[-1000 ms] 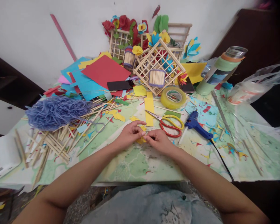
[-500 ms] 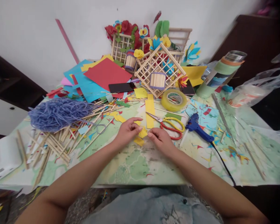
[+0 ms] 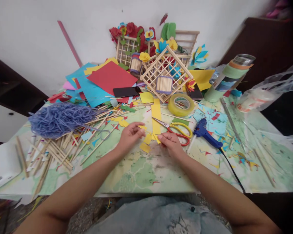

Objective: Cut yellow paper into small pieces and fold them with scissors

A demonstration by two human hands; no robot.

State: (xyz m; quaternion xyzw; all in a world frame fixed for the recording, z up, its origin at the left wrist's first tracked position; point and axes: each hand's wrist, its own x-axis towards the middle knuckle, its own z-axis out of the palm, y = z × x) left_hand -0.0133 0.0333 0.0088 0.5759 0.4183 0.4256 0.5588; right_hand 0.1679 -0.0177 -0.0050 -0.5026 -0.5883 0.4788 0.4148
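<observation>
My left hand [image 3: 132,135] is pinched on a small yellow paper piece [image 3: 142,127] left of the table's middle. Facing it, my right hand [image 3: 170,142] grips another small yellow piece [image 3: 157,138] between thumb and forefinger. Between the hands, small yellow squares [image 3: 145,147] lie on the patterned cloth. A long yellow strip [image 3: 156,112] runs away from me just behind my right fingers. Scissors [image 3: 177,129] with red and yellow handles lie beyond my right hand, their blades partly over the strip.
A blue glue gun [image 3: 208,135] with a black cord and clear tape [image 3: 181,105] lie to the right. Purple yarn [image 3: 62,119] and wooden sticks [image 3: 60,152] spread left. Stick lattices [image 3: 164,74] with paper flowers stand behind. A green bottle [image 3: 228,79] stands back right.
My hands have moved slightly apart. A yellow piece now shows clearly in my right fingers, and the squares between the hands are more exposed.
</observation>
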